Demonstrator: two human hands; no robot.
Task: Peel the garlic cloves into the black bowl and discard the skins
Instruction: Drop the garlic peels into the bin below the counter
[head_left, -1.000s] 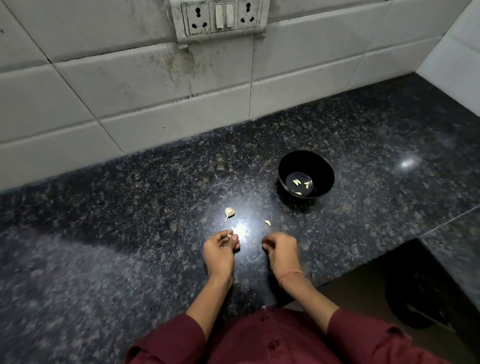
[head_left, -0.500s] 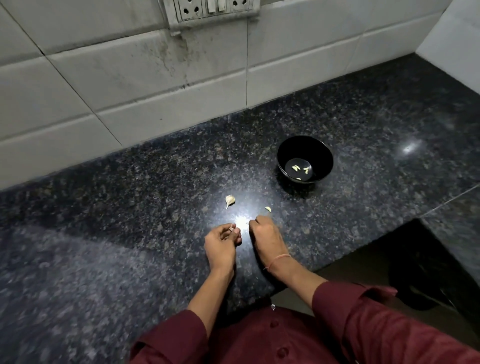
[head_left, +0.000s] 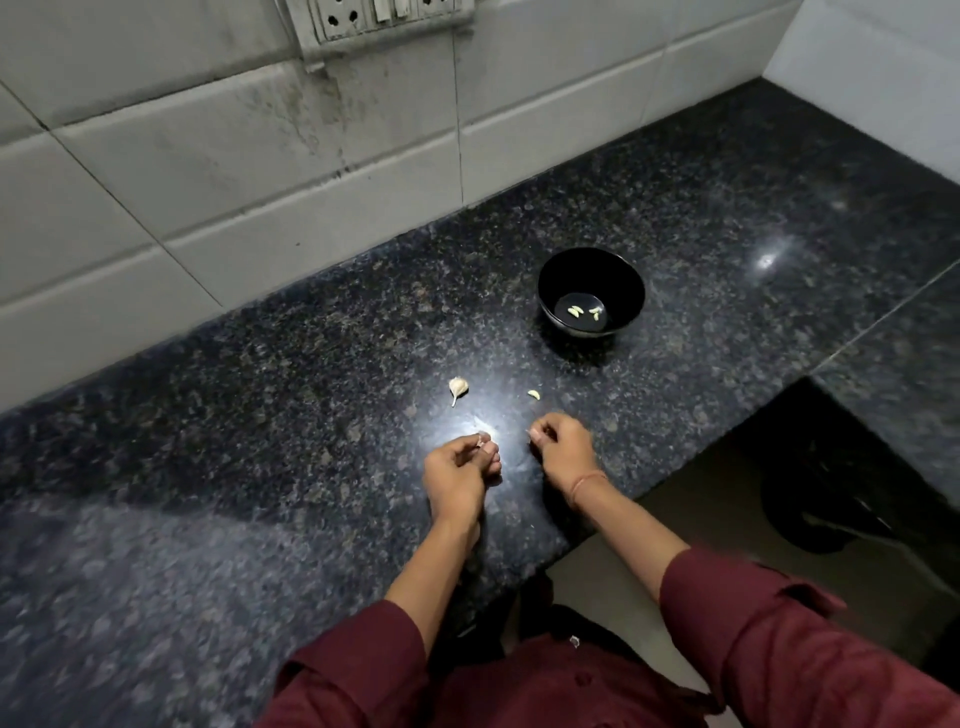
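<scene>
Head view: the clove being peeled (head_left: 482, 440) is pinched in the grip of the left hand (head_left: 457, 475), low over the bench (head_left: 260, 441). Just beside it, the right hand (head_left: 563, 449) curls its grip on a pale scrap (head_left: 532, 432), probably skin. The task looks about midway. Two peeled cloves (head_left: 574, 312) show in the black bowl (head_left: 553, 275). One whole clove (head_left: 457, 387) and one small pale piece (head_left: 534, 395) lie on the bench between hands and bowl.
</scene>
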